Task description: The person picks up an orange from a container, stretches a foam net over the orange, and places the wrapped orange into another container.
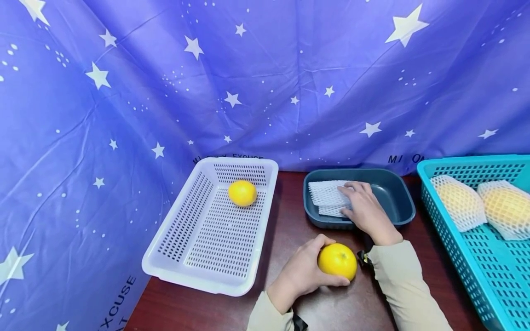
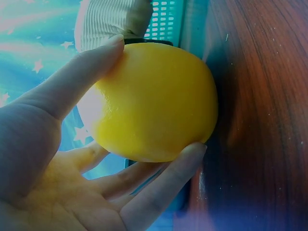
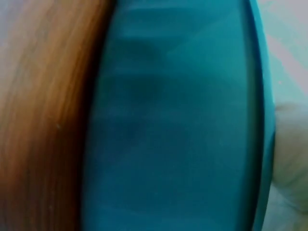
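Observation:
My left hand (image 1: pixel 308 269) grips a round yellow citrus fruit (image 1: pixel 337 261) over the table, in front of the dark tray. In the left wrist view the thumb lies along one side of the fruit (image 2: pixel 154 101) and the fingers support the other. White foam net sleeves (image 1: pixel 329 193) lie flat, overlapping, in the left part of the dark blue-grey tray (image 1: pixel 397 202). Over their right end reaches my right hand (image 1: pixel 366 209), thumb and fingers spread apart and touching the netting. The right wrist view is blurred and shows mostly the tray's outer wall (image 3: pixel 168 120).
At the left, a white perforated basket (image 1: pixel 207 287) holds another yellow citrus fruit (image 1: pixel 242 193). A teal basket (image 1: pixel 451 248) at the right holds netted fruits (image 1: pixel 459 202). A blue starry curtain (image 1: pixel 269 92) hangs behind the dark red wooden table (image 1: pixel 285 216).

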`<state>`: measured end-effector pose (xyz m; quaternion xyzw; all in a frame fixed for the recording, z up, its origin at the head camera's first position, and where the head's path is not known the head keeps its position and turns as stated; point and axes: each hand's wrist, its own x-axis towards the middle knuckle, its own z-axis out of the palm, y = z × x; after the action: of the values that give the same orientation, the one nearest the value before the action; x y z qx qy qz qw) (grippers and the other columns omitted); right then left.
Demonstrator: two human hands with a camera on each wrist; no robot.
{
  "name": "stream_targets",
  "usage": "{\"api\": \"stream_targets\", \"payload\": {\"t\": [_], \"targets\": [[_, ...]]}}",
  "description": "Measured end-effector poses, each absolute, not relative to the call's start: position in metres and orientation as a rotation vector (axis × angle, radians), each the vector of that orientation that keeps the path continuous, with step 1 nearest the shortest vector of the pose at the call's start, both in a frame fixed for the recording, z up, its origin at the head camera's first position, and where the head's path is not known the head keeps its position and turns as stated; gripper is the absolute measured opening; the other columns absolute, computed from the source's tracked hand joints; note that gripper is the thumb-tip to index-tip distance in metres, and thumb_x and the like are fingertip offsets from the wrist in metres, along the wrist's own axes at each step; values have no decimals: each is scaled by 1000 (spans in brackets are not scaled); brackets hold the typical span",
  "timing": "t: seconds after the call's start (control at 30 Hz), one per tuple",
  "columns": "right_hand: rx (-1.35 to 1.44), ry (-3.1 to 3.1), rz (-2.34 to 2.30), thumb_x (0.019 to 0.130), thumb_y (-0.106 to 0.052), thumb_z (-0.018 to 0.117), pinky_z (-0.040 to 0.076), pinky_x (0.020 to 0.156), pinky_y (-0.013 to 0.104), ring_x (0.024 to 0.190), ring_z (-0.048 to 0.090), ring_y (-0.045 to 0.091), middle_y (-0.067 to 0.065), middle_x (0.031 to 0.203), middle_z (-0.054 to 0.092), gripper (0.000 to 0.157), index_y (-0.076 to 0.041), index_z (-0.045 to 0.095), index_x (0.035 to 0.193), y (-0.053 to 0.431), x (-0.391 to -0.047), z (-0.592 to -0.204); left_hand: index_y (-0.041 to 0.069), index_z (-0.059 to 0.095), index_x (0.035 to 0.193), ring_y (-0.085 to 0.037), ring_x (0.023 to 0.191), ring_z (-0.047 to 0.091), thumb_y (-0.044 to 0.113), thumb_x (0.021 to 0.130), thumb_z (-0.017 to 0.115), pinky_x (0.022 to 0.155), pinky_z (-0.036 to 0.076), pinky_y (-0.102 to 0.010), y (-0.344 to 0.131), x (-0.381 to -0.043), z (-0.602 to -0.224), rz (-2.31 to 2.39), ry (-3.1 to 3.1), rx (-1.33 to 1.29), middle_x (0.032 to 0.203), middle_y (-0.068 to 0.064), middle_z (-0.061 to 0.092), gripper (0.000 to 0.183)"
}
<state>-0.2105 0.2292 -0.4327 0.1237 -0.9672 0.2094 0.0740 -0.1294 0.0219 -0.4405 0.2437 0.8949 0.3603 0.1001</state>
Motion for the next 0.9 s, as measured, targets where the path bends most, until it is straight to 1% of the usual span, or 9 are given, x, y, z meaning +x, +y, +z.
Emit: {"api": "stream_targets", "payload": {"t": [0.1,0.2,0.3,0.4,0.5,0.63,0.77,0.9], "targets": [[375,-2902,604,85,-5,76,37,105,63,128,36,49,31,136,49,50,7,58,130,231,-212,-432,28,57,123,-3,101,58,46,69,89,84,46,-21,22,-129,-442,1064,2634,718,119,12,64,65],[368,-2888,629,85,-4,75,38,104,63,126,39,48,29,131,55,43,7,62,125,232,-213,-432,28,56,123,-3,102,58,46,70,89,85,46,-21,22,-129,-442,1066,2629,722,120,12,63,65],[338,-2904,677,87,-3,72,39,103,62,126,42,47,28,126,60,35,5,65,121,233,-215,-433,28,56,123,-3,102,58,45,70,89,85,46,-21,22,-130,-442,1071,2632,731,120,12,63,65],[293,-2930,711,90,-4,69,43,99,62,124,47,45,25,122,64,27,2,69,116,231,-215,-434,27,56,123,-2,102,59,45,70,89,85,46,-21,21,-130,-442,1072,2636,735,119,11,64,65],[266,-2922,715,91,-7,69,47,93,60,114,55,43,23,117,67,20,-1,72,110,230,-214,-433,27,56,123,-3,101,58,45,70,89,84,46,-20,21,-130,-441,1071,2639,733,119,11,64,64],[256,-2866,720,92,-7,68,51,86,58,101,62,41,22,110,68,16,-1,72,106,231,-214,-435,27,56,123,-2,100,58,44,70,89,84,46,-20,22,-129,-441,1077,2635,726,118,10,64,64],[238,-2781,720,92,-5,67,52,81,58,92,63,40,22,105,67,13,0,70,103,232,-214,-437,28,56,123,-3,101,58,45,70,89,84,46,-21,22,-129,-440,1079,2629,713,119,11,64,65],[220,-2671,731,91,-4,66,53,73,54,82,60,35,18,98,65,9,-1,68,100,232,-212,-439,29,56,123,-5,101,58,46,70,88,84,46,-24,22,-129,-439,1073,2612,684,120,11,63,64]]}}
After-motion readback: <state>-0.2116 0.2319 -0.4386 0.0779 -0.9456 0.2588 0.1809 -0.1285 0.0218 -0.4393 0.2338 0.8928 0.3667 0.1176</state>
